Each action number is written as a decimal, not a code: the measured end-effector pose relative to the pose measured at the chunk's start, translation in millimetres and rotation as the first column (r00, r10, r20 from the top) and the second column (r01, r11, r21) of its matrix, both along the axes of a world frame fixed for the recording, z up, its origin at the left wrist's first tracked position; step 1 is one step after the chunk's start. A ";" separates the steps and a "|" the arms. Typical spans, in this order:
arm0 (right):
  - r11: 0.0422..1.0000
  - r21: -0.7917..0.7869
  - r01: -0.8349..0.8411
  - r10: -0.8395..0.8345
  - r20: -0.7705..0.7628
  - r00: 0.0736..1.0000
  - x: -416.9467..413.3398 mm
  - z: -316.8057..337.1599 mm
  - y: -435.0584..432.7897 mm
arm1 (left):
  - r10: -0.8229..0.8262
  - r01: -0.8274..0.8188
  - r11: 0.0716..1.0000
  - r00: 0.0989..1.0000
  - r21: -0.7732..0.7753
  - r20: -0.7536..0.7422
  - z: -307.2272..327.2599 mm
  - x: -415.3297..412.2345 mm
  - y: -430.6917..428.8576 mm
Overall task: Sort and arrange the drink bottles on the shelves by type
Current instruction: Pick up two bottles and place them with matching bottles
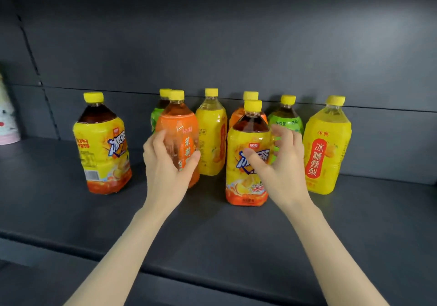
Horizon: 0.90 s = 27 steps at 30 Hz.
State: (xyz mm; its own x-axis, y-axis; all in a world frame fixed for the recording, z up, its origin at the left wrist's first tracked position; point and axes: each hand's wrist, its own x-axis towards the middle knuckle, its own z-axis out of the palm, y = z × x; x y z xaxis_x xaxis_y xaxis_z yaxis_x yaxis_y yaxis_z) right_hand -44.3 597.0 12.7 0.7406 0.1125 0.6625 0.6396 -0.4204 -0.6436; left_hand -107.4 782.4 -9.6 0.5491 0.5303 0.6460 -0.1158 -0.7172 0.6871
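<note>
Fingers, left hand: wrapped round front orange-label bottle, upright mid-shelf.
Fingers, right hand: curled round near iced-tea bottle, thumb across label.
Shelf: eight bottles upright, types mixed.
Progress: looks early; second iced-tea bottle alone far left, yellow pear bottle far right, middle yellow bottle well apart from it.
Left to do: likely pair iced teas, oranges, greens, yellows.
Hidden: left green bottle and rear orange bottle mostly blocked; right green bottle partly; pale object cut off at left edge, unidentifiable.
</note>
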 end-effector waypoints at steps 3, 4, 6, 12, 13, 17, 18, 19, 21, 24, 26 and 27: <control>1.000 -0.004 0.006 -0.007 -0.108 0.994 9.6 0.3 11.7 | -0.034 0.032 0.995 0.999 -0.091 -0.019 2.1 16.9 17.8; 1.000 0.013 -0.002 0.004 -0.155 0.988 11.5 0.4 16.2 | -0.057 0.054 0.990 0.998 -0.127 -0.024 3.1 21.1 23.9; 0.998 0.064 0.016 -0.001 -0.233 0.972 15.0 0.8 25.1 | -0.073 0.065 0.987 0.996 -0.148 -0.049 5.9 27.3 34.9; 0.985 0.087 0.151 -0.125 -0.251 0.960 13.2 -2.8 48.0 | -0.115 0.113 0.993 0.992 -0.030 -0.050 4.6 25.0 58.5; 0.982 0.090 0.164 -0.137 -0.248 0.959 9.0 -2.9 54.1 | -0.155 0.153 0.988 0.987 -0.026 -0.052 5.0 23.0 61.3; 0.980 0.132 0.150 -0.120 -0.213 0.970 -7.9 -6.5 77.1 | -0.249 0.260 0.964 0.956 0.055 -0.156 4.5 10.8 67.3; 0.978 0.162 0.128 -0.094 -0.204 0.975 -10.6 -8.4 81.7 | -0.215 0.231 0.967 0.966 0.111 -0.141 3.0 2.7 67.7; 0.975 0.196 0.103 -0.062 -0.204 0.977 -13.0 -10.1 86.3 | -0.155 0.167 0.969 0.985 0.184 -0.077 1.1 -7.4 68.3; 0.961 0.273 0.048 0.015 -0.226 0.974 -18.6 -12.9 95.2 | 0.034 -0.072 0.952 0.991 0.298 0.131 -7.4 -24.0 75.2; 0.932 0.363 -0.006 0.096 -0.230 0.968 -26.0 -15.4 105.1 | 0.304 -0.328 0.939 0.933 0.105 0.192 -12.0 -28.7 99.8; 0.924 0.381 -0.016 0.106 -0.217 0.970 -29.7 -15.6 108.9 | 0.334 -0.328 0.941 0.939 -0.081 0.087 -8.5 -19.8 117.2; 0.922 0.387 -0.019 0.109 -0.211 0.971 -31.2 -15.4 109.6 | 0.323 -0.313 0.939 0.945 -0.141 0.057 -6.3 -16.1 123.3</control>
State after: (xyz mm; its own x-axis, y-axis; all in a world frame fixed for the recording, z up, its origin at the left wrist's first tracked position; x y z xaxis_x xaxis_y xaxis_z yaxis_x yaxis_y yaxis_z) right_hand -75.5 706.6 -2.6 0.8742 -0.0620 0.4817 0.4768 -0.0787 -0.8755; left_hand -123.4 905.6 -15.9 0.2883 0.7504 0.5948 0.0468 -0.6315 0.7739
